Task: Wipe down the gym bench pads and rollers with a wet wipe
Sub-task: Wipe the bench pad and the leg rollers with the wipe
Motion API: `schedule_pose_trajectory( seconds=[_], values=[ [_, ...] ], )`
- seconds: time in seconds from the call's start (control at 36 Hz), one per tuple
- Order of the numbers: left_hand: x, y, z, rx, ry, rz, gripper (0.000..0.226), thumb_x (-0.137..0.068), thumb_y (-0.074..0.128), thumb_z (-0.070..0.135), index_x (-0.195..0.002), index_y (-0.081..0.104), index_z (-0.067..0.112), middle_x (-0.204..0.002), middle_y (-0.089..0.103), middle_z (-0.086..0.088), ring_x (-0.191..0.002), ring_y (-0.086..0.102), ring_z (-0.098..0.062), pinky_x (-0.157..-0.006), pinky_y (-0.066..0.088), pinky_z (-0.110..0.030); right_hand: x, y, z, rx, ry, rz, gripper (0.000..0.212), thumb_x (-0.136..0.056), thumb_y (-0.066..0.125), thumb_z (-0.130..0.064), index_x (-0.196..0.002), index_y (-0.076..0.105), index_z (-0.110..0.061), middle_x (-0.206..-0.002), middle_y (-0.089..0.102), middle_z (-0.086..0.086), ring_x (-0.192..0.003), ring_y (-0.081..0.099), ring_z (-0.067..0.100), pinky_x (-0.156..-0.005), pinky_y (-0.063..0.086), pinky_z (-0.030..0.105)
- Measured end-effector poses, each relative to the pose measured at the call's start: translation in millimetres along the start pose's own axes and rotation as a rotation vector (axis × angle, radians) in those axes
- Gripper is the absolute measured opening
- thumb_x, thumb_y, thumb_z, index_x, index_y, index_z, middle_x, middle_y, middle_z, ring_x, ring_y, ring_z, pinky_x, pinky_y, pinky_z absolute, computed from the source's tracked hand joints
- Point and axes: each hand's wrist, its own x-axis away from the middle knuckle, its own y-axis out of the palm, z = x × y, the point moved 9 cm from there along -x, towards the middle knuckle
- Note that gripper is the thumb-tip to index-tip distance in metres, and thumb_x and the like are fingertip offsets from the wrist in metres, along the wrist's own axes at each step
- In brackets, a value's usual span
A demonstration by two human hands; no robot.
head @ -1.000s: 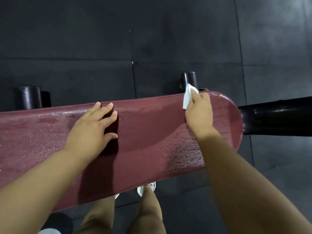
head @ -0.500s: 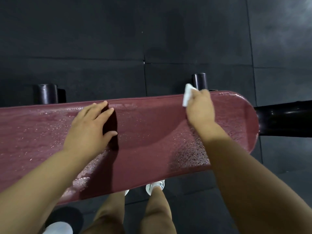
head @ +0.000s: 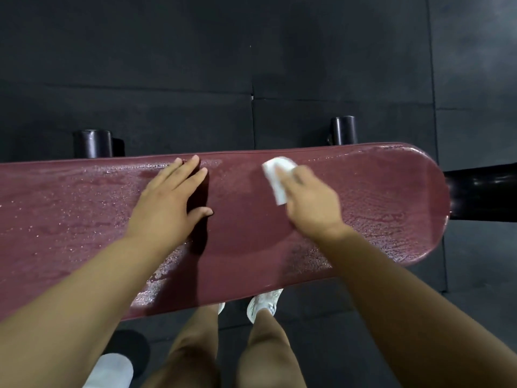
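Head view: the right grip (head: 310,200), fingers laid fairly flat, pressed the wet wipe (head: 277,177) onto the maroon bench pad (head: 377,197) near its far edge. The left grip (head: 167,205) lay flat and empty farther left. The pad ran left-right; a duller, seemingly unwiped strip lay between them.
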Motion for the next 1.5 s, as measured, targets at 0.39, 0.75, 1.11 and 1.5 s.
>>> schedule_pose_trajectory(
  seconds=[0.39,0.75,1.11,1.5],
  values=[
    [14,-2,11,0.025,-0.071,-0.052,0.061,-0.088,0.064,0.02,-0.142,0.038,0.015,-0.156,0.017,0.006,-0.145,0.006,-0.015,-0.116,0.013,-0.034,57,52,-71,-0.052,-0.199,-0.23,0.059,-0.07,0.051,-0.008,-0.129,0.058,-0.012,-0.101,0.063,0.01,-0.056,0.058,0.03,-0.042,0.039,0.026],
    [101,33,8,-0.052,-0.23,-0.117,0.055,-0.091,0.057,0.026,-0.143,0.038,0.021,-0.156,0.017,0.008,-0.144,0.011,-0.022,-0.115,0.023,-0.045,104,33,19,-0.185,0.708,-0.027,0.061,-0.093,0.043,-0.008,-0.149,0.022,-0.019,-0.146,0.029,0.008,-0.109,0.054,0.035,-0.092,0.043,0.038],
    [104,49,9,-0.1,-0.185,-0.165,0.055,-0.098,0.044,0.015,-0.148,0.024,0.017,-0.158,0.002,0.003,-0.145,-0.002,-0.029,-0.117,0.013,-0.041,134,17,62,-0.041,0.526,0.003,0.053,-0.093,0.041,-0.009,-0.145,0.034,-0.02,-0.126,0.043,0.013,-0.095,0.056,0.038,-0.077,0.044,0.042],
    [103,54,-1,-0.03,-0.184,-0.171,0.056,-0.099,0.042,0.016,-0.149,0.019,0.024,-0.157,-0.004,0.01,-0.145,-0.01,-0.021,-0.117,0.005,-0.038,157,66,-68,-0.083,-0.103,-0.057,0.06,-0.068,0.038,-0.015,-0.124,0.055,-0.024,-0.089,0.061,0.006,-0.053,0.056,0.031,-0.038,0.042,0.029]
  ],
)
